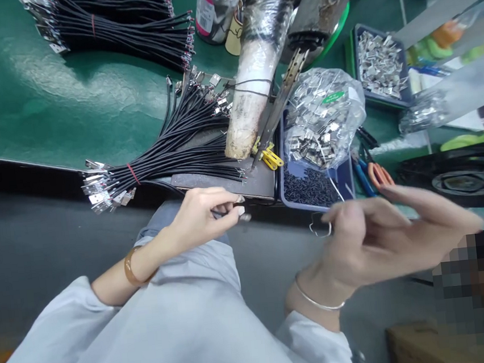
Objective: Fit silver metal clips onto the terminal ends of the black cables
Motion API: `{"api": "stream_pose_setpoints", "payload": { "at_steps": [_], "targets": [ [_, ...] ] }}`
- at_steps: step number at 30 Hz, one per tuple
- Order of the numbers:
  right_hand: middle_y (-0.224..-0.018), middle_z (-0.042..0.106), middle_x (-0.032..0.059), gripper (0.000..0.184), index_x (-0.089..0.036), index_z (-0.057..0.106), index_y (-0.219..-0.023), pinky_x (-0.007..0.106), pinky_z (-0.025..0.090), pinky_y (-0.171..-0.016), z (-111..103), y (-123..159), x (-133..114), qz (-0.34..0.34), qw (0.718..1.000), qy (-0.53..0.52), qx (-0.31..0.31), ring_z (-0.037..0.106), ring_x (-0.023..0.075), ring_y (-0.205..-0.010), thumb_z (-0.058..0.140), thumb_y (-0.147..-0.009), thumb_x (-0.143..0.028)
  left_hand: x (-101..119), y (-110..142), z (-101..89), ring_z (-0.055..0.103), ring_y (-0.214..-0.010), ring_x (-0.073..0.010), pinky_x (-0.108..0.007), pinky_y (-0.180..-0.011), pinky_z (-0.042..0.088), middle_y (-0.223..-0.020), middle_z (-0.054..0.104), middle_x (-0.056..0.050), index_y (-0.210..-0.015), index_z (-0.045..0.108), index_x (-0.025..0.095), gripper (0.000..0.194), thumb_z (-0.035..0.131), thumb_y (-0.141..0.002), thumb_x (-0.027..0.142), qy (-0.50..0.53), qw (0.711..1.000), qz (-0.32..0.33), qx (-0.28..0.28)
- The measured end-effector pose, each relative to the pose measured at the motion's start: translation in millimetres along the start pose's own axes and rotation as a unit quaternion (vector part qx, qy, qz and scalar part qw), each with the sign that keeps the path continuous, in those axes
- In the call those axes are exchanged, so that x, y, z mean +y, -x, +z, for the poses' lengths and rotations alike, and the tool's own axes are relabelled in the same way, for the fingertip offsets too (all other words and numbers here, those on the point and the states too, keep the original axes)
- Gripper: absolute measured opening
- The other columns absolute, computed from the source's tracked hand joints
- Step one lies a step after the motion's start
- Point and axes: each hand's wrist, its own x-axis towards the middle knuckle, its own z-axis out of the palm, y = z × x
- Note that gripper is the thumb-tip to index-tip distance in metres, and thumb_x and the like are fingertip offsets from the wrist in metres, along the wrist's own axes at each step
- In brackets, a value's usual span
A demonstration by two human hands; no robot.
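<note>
My left hand [205,216] is closed in a pinch on a thin black cable end [242,216] with a small metal tip, just below the table's front edge. My right hand [384,230] is blurred by motion; its thumb and finger pinch a small metal clip [321,225] while the other fingers stretch out to the right. Above the left hand lies a bundle of black cables [166,154] with metal terminals, tied with a red band.
A blue tray [288,194] holds small black parts under a clear bag of metal clips [321,117]. A wrapped tool [254,89] stands on a dark plate. Another cable bundle [124,21] lies at the back on the green mat [24,100]. Pliers [373,171] lie at right.
</note>
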Motion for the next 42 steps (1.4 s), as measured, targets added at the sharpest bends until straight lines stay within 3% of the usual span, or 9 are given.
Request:
{"api": "stream_pose_setpoints", "payload": {
  "at_steps": [1, 5, 11, 21, 26, 29, 33, 37, 42],
  "targets": [
    [-0.07, 0.063, -0.0042, 0.017, -0.028, 0.058, -0.108, 0.031, 0.044, -0.045, -2, -6, 3, -0.002, 1.0, 0.013, 0.022, 0.058, 0.0134, -0.044, 0.062, -0.094, -0.038, -3, 2, -2.7, 0.062, -0.063, -0.0108, -0.021, -0.062, 0.049, -0.071, 0.072, -0.002, -0.082, 0.074, 0.015, 0.01, 0.065, -0.088, 0.016, 0.005, 1.0, 0.01, 0.023],
    [-0.066, 0.067, -0.0021, 0.016, -0.025, 0.056, -0.081, 0.031, 0.051, -0.057, 3, -34, 32, 0.053, 0.991, 0.097, -0.075, 0.067, 0.0173, -0.055, 0.068, -0.087, -0.035, -17, -4, -12.6, 0.067, -0.086, -0.0178, -0.033, -0.083, 0.053, -0.091, 0.075, -0.007, -0.087, 0.074, 0.017, 0.012, 0.064, -0.093, 0.018, -0.117, 0.985, 0.065, 0.107],
    [-0.065, 0.059, -0.0013, 0.02, -0.025, 0.051, -0.069, 0.033, 0.041, -0.063, 33, -69, 76, -0.011, 0.97, 0.222, -0.101, 0.056, 0.0179, -0.061, 0.069, -0.077, -0.021, -36, -27, -11.8, 0.058, -0.088, -0.0246, -0.039, -0.076, 0.042, -0.088, 0.068, -0.01, -0.083, 0.074, 0.018, 0.023, 0.055, -0.096, 0.016, -0.326, 0.94, 0.08, 0.058],
    [-0.066, 0.059, -0.0003, 0.02, -0.024, 0.051, -0.062, 0.032, 0.036, -0.063, 23, -68, 75, 0.025, 0.949, 0.252, -0.186, 0.054, 0.0174, -0.064, 0.068, -0.07, -0.018, -23, -22, -15.3, 0.059, -0.078, -0.0181, -0.032, -0.077, 0.045, -0.082, 0.07, -0.006, -0.087, 0.069, 0.015, 0.021, 0.052, -0.099, 0.018, -0.196, 0.965, 0.145, 0.099],
    [-0.066, 0.061, 0.0004, 0.016, -0.024, 0.053, -0.063, 0.033, 0.044, -0.064, 17, -60, 67, 0.027, 0.972, 0.212, -0.1, 0.057, 0.0175, -0.063, 0.066, -0.073, -0.023, -10, -19, -11.5, 0.06, -0.066, -0.0127, -0.024, -0.065, 0.045, -0.074, 0.068, -0.003, -0.088, 0.07, 0.016, 0.023, 0.05, -0.099, 0.017, -0.143, 0.968, 0.2, 0.042],
    [-0.075, 0.066, 0.0007, 0.018, -0.023, 0.055, -0.067, 0.029, 0.047, -0.053, 20, -45, 45, 0.037, 0.998, 0.049, -0.02, 0.055, 0.0123, -0.053, 0.07, -0.076, -0.029, -2, -17, -5.5, 0.055, -0.057, -0.0091, -0.02, -0.058, 0.042, -0.068, 0.066, 0.0, -0.089, 0.07, 0.015, 0.019, 0.051, -0.093, 0.013, -0.073, 0.987, 0.142, 0.032],
    [-0.086, 0.071, -0.0001, 0.025, -0.021, 0.057, -0.07, 0.026, 0.056, -0.053, 32, -13, 7, 0.08, 0.979, -0.178, -0.055, 0.063, 0.0095, -0.051, 0.078, -0.079, -0.029, 5, -19, -2.3, 0.043, -0.047, -0.0053, -0.017, -0.05, 0.037, -0.055, 0.056, 0.005, -0.082, 0.07, 0.013, 0.014, 0.057, -0.084, 0.016, 0.103, 0.993, -0.046, 0.022],
    [-0.088, 0.075, 0.0017, 0.01, -0.021, 0.069, -0.079, 0.028, 0.063, -0.067, 51, 8, -10, 0.035, 0.984, -0.173, -0.017, 0.074, 0.0146, -0.075, 0.076, -0.085, -0.024, 7, -22, -1.8, 0.05, -0.053, -0.0064, -0.017, -0.052, 0.041, -0.061, 0.062, 0.001, -0.079, 0.073, 0.011, 0.015, 0.065, -0.081, 0.024, 0.24, 0.958, -0.159, 0.015],
    [-0.09, 0.076, 0.002, 0.005, -0.021, 0.074, -0.082, 0.026, 0.063, -0.068, 62, 9, -2, 0.013, 0.983, -0.172, -0.061, 0.074, 0.0143, -0.082, 0.074, -0.085, -0.018, 4, -22, 1.6, 0.06, -0.064, -0.0097, -0.019, -0.063, 0.049, -0.071, 0.07, -0.003, -0.076, 0.075, 0.011, 0.014, 0.07, -0.078, 0.024, 0.268, 0.95, -0.159, 0.029]
  ]
}}
